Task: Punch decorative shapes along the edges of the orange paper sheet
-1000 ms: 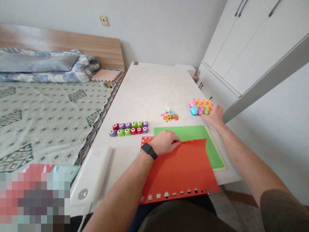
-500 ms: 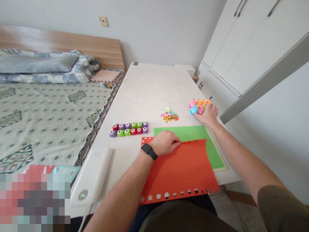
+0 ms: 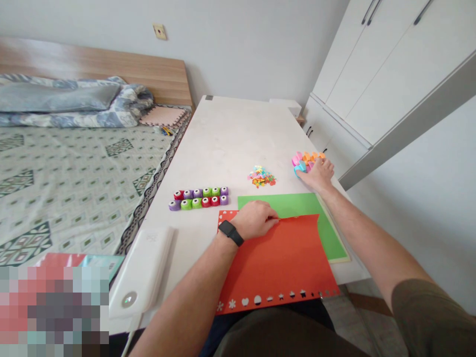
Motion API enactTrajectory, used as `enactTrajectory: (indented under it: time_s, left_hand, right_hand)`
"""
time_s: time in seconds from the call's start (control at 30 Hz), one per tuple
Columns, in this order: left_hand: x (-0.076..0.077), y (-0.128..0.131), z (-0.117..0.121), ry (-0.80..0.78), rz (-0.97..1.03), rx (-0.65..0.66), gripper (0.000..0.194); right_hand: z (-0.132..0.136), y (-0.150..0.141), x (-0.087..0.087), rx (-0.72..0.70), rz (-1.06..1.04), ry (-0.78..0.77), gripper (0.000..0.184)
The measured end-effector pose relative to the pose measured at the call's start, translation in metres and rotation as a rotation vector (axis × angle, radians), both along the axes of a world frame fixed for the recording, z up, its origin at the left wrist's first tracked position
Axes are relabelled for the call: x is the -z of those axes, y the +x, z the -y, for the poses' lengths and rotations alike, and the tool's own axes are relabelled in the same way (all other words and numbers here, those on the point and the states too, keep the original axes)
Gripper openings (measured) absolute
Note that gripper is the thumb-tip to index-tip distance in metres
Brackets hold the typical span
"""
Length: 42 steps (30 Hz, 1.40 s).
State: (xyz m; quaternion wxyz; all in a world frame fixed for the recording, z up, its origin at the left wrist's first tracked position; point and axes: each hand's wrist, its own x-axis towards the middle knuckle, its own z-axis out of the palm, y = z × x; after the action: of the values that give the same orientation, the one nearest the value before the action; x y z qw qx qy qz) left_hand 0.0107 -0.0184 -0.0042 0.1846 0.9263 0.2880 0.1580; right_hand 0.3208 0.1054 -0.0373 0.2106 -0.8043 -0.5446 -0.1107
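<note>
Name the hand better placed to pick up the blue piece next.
Right, I'd judge: the right hand has its fingers at the blue piece, while the left hand is farther off, pinching the red sheet near its far edge.

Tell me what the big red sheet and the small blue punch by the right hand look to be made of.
Red sheet: probably thin card, matte; it bends softly and has crisp cut-out shapes.

Blue punch: likely molded plastic, smooth and slightly glossy, judging by its even, bright color; any metal inside can't be seen.
</note>
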Motion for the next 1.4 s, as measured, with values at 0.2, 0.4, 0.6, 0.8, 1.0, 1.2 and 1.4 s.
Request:
enactTrajectory:
  time_s: [0.2,0.4,0.6,0.8,1.0,1.2,1.4]
  left_hand:
    - [-0.001,0.000,0.000,-0.003,-0.006,-0.001,0.025]
    - [0.000,-0.001,0.001,-0.003,-0.005,-0.008,0.025]
    - [0.001,-0.001,0.000,0.004,-0.004,-0.008,0.024]
    - [0.001,0.000,0.000,0.003,-0.001,-0.005,0.025]
    - [0.000,0.000,0.000,0.006,-0.007,-0.004,0.025]
    - [-0.001,0.000,0.000,0.007,-0.013,-0.005,0.025]
    - [-0.001,0.000,0.000,0.002,-0.012,-0.002,0.026]
  right_hand:
    - [0.000,-0.001,0.000,0.028,-0.034,-0.001,0.081]
    - [0.011,0.005,-0.009,0.006,-0.030,0.010,0.101]
    - [0.029,0.033,-0.010,0.059,-0.073,-0.025,0.111]
    - [0.039,0.056,-0.005,0.145,-0.134,-0.102,0.112]
    - [0.040,0.060,-0.010,0.161,-0.142,-0.144,0.108]
    - [0.034,0.061,-0.010,0.147,-0.143,-0.185,0.101]
    - [0.029,0.071,0.001,0.164,-0.134,-0.174,0.079]
